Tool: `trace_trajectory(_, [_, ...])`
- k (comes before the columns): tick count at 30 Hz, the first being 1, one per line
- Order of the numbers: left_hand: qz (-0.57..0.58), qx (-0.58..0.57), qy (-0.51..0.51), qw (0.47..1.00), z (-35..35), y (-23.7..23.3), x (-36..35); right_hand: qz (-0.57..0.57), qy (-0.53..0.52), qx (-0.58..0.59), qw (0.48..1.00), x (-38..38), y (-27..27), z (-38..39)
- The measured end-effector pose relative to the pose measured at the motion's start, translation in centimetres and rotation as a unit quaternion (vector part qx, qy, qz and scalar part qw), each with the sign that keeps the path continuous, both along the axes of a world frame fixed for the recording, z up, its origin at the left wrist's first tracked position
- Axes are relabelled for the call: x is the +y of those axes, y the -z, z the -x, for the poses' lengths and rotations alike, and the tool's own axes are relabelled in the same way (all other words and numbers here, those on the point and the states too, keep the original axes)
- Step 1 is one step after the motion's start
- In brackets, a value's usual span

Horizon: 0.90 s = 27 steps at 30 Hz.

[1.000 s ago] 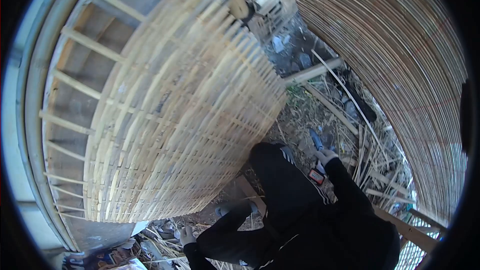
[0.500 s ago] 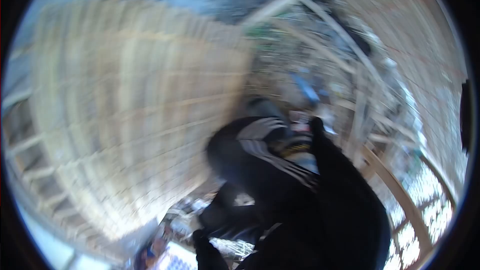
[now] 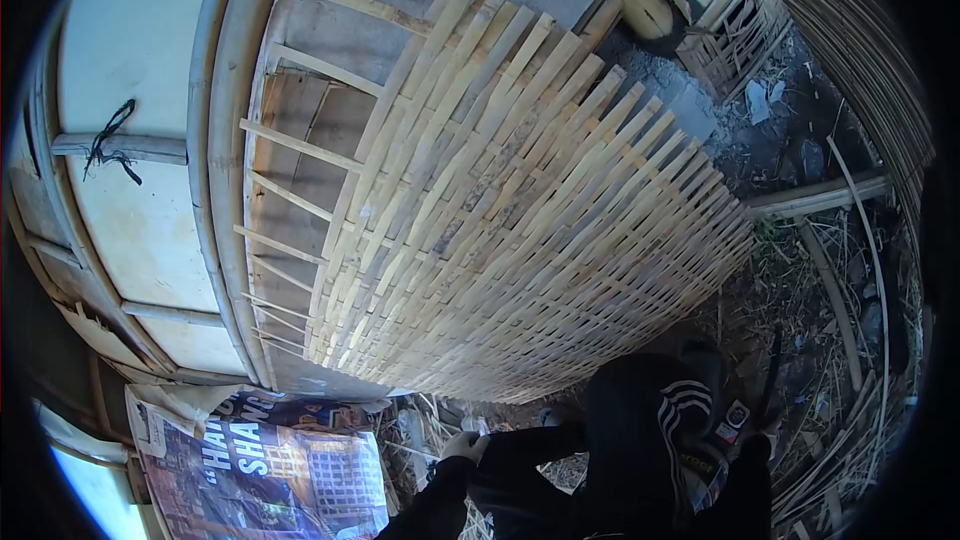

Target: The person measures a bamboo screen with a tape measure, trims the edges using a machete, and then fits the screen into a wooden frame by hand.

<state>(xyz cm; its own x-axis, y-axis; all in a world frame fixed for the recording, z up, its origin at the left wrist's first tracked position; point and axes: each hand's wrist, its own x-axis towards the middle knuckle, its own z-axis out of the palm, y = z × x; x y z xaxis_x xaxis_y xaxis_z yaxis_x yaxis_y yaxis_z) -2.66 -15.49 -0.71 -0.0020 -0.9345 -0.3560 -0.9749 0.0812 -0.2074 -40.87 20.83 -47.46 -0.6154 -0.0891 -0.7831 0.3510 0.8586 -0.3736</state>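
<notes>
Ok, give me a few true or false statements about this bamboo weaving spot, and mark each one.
1. The woven bamboo panel has loose strips sticking out along its left edge. True.
2. The left hand is bare. False: it wears a light glove.
3. The printed banner lies to the right of the panel. False: it lies below the panel's lower left corner.
4. A black cord is tied on a pole at the left. True.
5. The person's dark trousers are plain. False: they carry white stripes.
</notes>
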Motion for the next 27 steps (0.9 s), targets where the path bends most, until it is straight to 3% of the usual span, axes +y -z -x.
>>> trace_trajectory(13, [0.119, 0.062, 0.06, 0.989, 3.3, -1.8, 1.2, 0.121, 0.052, 0.027, 0.991, 1.3, -5.0, -1.3])
trace_trajectory(16, [0.174, 0.085, 0.075, 0.978, 3.2, -2.3, 1.9, 0.145, 0.064, 0.135, 0.978, 4.3, -2.4, -1.3])
trace_trajectory(17, [0.165, 0.075, 0.054, 0.982, 2.8, -2.4, 2.2, 0.201, 0.075, 0.125, 0.969, 4.4, -3.7, -0.7])
trace_trajectory(20, [0.15, 0.082, -0.007, 0.985, 1.2, -3.0, 2.6, 0.21, 0.065, 0.077, 0.973, 4.9, -8.8, 0.7])
trace_trajectory(23, [0.15, 0.174, -0.076, 0.97, -1.6, -3.5, 3.1, 0.277, 0.007, 0.127, 0.952, 5.5, -11.0, 1.4])
trace_trajectory(27, [0.159, 0.298, -0.128, 0.933, -6.4, -1.3, 1.8, 0.146, 0.067, 0.365, 0.917, 5.6, -13.2, 3.5])
